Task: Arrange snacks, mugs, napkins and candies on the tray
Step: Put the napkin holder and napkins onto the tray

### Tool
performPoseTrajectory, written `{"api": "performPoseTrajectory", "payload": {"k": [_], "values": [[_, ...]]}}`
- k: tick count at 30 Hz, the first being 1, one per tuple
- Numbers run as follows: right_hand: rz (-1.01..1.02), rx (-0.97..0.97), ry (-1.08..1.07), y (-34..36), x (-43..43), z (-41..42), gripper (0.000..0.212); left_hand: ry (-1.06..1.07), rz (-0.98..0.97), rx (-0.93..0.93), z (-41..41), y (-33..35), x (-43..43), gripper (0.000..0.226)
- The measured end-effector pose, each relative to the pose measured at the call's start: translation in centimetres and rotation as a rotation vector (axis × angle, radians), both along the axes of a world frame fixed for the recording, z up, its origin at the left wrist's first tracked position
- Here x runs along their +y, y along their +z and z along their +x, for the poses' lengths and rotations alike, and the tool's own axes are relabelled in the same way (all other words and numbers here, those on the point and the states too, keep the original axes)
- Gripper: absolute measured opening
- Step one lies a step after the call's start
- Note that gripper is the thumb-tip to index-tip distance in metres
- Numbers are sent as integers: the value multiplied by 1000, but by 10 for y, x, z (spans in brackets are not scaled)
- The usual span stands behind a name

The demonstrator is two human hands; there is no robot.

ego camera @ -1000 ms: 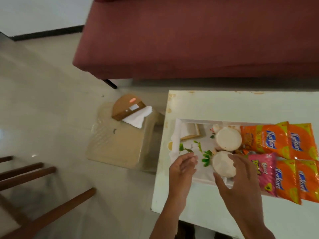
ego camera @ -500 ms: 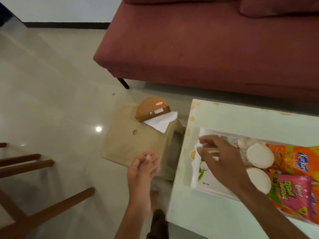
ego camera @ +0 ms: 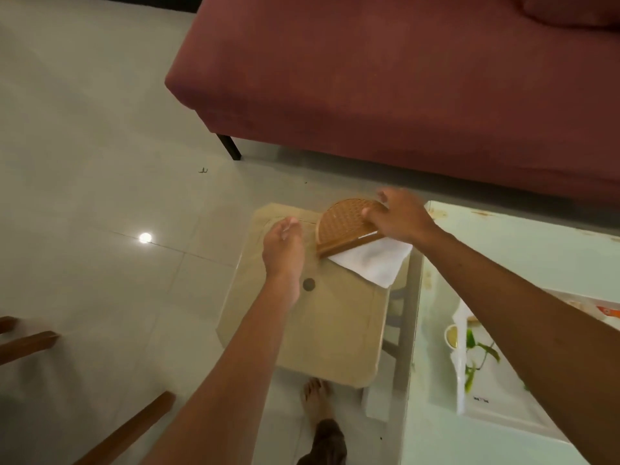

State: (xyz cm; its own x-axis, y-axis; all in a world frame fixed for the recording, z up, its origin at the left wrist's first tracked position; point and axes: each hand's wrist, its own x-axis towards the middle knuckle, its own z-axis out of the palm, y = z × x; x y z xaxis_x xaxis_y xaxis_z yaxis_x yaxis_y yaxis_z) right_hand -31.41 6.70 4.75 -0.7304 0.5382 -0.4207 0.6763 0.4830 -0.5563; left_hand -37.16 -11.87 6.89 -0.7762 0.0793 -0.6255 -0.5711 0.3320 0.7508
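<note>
The napkin step is in hand. The woven, half-round napkin holder [ego camera: 345, 226] on the beige plastic stool [ego camera: 322, 317] is gripped by the right hand [ego camera: 399, 219]; soft white napkins [ego camera: 375, 260] stick out beneath. The left hand [ego camera: 283, 250] is held open alongside, empty. Next, a steady lift toward the tray [ego camera: 469, 394] is probably needed.

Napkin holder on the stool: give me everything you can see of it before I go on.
The napkin holder is a brown half-round piece with a woven, lattice-like face and a straight lower edge, probably wood or rattan. It sits on the beige plastic stool, near its far right corner. White napkins stick out from under its straight edge. The right hand rests on its top right; the left hand hovers beside it.
</note>
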Motion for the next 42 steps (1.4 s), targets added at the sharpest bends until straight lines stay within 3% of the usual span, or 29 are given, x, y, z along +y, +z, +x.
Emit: {"api": "performPoseTrajectory", "payload": {"k": [4, 8, 18, 21, 25, 27, 30, 35, 37, 42], "values": [[-4, 7, -43, -13, -1, -1, 34, -155, -7, -95, -9, -10, 6, 39], [-46, 55, -100, -10, 1, 3, 33, -177, 39, -130, -4, -10, 10, 43], [-137, 331, -113, 44, -3, 50, 23, -114, 83, 135, 32, 16, 25, 37], [-128, 385, -120, 63, -4, 83, 18, -42, 128, 183, 53, 31, 33, 30], [-60, 525, -289, 76, -14, 139, 19, 273, 192, 202, 101, 61, 45, 34], [-14, 581, -373, 80, -21, 170, 22, 294, 268, 90, 138, 75, 52, 30], [23, 642, -455, 81, -33, 212, 27, 161, 342, 12, 197, 95, 68, 25], [-56, 735, -537, 75, -37, 273, 72, 101, 444, -58, 264, 106, 95, 43], [-64, 681, -508, 71, -33, 292, 81, 88, 472, -114, 283, 102, 102, 51], [-55, 480, -379, 56, -17, 329, 76, -51, 427, -131, 312, 79, 112, 70]]}}
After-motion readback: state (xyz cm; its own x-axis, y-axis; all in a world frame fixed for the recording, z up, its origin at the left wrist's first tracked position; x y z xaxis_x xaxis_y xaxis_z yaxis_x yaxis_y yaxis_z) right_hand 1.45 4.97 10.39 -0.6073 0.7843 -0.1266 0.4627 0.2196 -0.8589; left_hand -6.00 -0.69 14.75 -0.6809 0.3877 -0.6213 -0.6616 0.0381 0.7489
